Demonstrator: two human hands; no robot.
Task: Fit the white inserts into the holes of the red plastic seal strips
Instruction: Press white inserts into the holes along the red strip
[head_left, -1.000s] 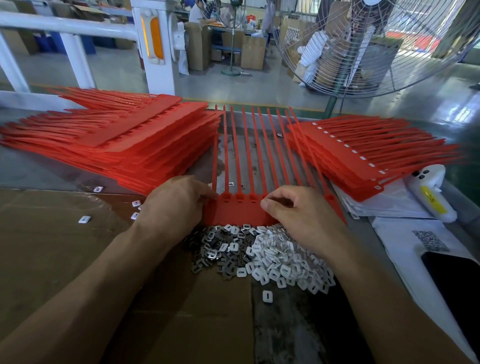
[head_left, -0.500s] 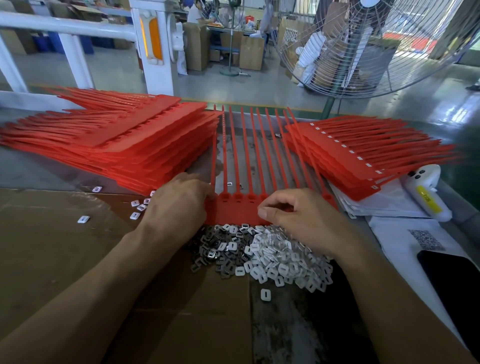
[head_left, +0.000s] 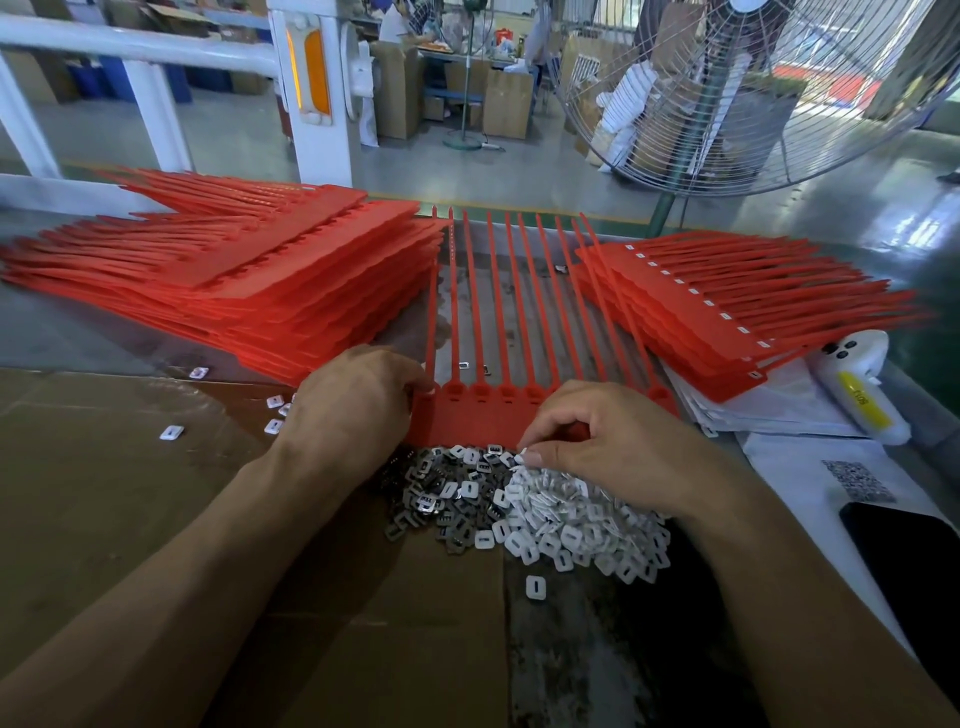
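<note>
Near the table's middle, the red seal strip (head_left: 483, 421) lies flat, the left hand (head_left: 358, 405) gripping its left end. The right hand (head_left: 613, 441) pinches a white insert (head_left: 521, 453) above the insert pile (head_left: 540, 509). A loose pinch could drop it, or tilting could jam it in the hole.

Lower left of the frame: bare cardboard (head_left: 119, 519) gives you passage. Centre: the insert pile (head_left: 530, 514) blocks the near edge; red strip stacks at upper left (head_left: 249, 291) and right (head_left: 727, 322) flank you.
</note>
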